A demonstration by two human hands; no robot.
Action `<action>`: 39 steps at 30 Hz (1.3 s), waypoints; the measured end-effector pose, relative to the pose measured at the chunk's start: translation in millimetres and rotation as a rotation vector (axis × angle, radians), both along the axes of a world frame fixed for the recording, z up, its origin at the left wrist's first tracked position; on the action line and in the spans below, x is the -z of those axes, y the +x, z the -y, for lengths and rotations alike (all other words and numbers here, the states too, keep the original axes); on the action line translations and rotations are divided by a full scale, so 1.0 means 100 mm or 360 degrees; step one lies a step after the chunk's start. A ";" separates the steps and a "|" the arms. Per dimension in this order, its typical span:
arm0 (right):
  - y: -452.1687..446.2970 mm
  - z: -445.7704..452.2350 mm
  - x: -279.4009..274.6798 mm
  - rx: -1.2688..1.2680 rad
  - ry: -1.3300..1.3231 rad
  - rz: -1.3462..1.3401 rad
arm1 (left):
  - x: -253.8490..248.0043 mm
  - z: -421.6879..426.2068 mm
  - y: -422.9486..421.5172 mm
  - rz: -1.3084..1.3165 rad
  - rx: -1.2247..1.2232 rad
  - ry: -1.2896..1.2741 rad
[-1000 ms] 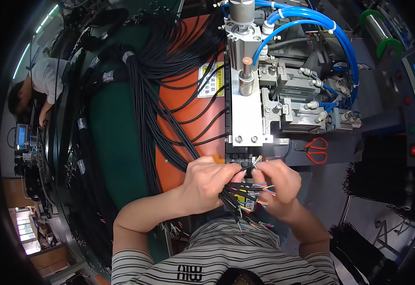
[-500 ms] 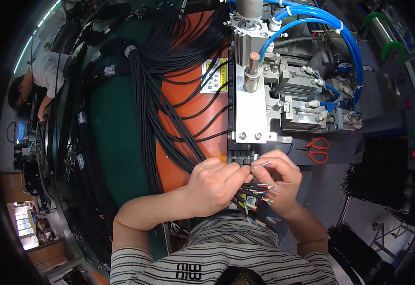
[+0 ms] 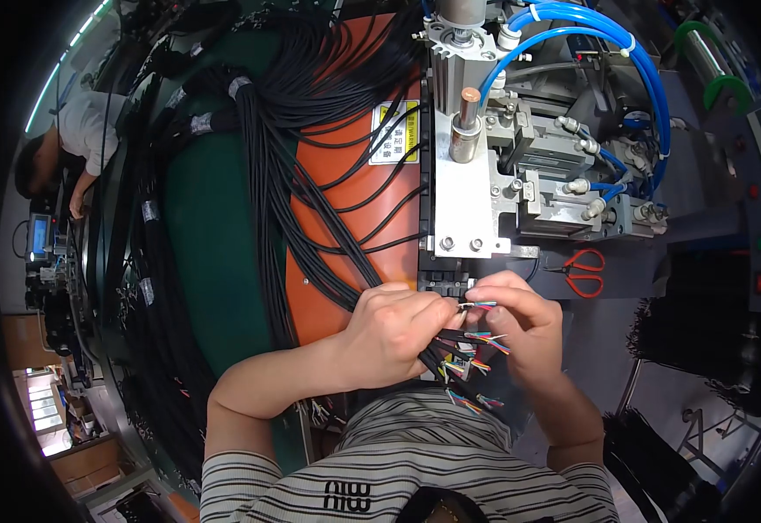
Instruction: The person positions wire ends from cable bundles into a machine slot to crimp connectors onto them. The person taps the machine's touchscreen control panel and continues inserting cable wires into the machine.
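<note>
My left hand (image 3: 398, 331) is closed round a bunch of black cables, knuckles up, in front of the machine. Their stripped ends (image 3: 485, 340) fan out below it to the right, showing thin red, blue, yellow and white wires. One cable's coloured wires (image 3: 482, 305) stick out past my left fingertips. My right hand (image 3: 524, 327) has its thumb and forefinger curled round these wires, its palm beside the other ends. Just beyond my fingers is a dark slotted block (image 3: 441, 283) at the foot of the machine's metal plate (image 3: 463, 209).
A pneumatic press (image 3: 542, 157) with blue hoses (image 3: 651, 96) stands ahead. Red-handled scissors (image 3: 584, 273) lie to its right. Long black cables (image 3: 263, 192) drape over the orange cover (image 3: 319, 296) and green surface (image 3: 210, 227). Another person (image 3: 88, 131) bends over at far left.
The coloured wires between my hands now show more, level and spread. My right fingers have shifted slightly right and opened a little. The view has moved slightly.
</note>
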State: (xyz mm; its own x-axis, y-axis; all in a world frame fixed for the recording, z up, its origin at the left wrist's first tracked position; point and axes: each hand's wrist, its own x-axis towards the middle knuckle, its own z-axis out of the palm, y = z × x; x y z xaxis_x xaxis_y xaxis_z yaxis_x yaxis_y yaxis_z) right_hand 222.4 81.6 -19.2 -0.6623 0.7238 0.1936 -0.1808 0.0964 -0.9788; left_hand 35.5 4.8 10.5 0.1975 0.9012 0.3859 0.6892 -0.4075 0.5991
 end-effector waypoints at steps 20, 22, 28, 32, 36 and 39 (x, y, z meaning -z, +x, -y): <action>-0.02 -0.19 -0.13 -0.0083 0.0313 0.0137 | 0.00 -0.03 -0.08 0.0314 0.0122 -0.0344; -0.02 -0.17 -0.10 -0.0077 0.0201 0.0140 | 0.01 -0.03 -0.06 0.0242 0.0072 -0.0258; 0.00 -0.18 -0.10 -0.0135 0.0041 0.0174 | -0.01 -0.03 -0.04 0.0143 0.0067 -0.0254; 0.01 -0.18 -0.09 -0.0119 0.0085 0.0180 | -0.01 -0.03 -0.04 0.0089 0.0069 -0.0235; 0.01 -0.16 -0.15 -0.0051 0.0312 0.0444 | 0.00 0.00 0.01 -0.0049 0.0033 -0.0144; -0.03 -0.12 -0.18 0.0157 0.0982 0.0655 | 0.01 0.03 0.04 -0.0159 -0.0027 -0.0049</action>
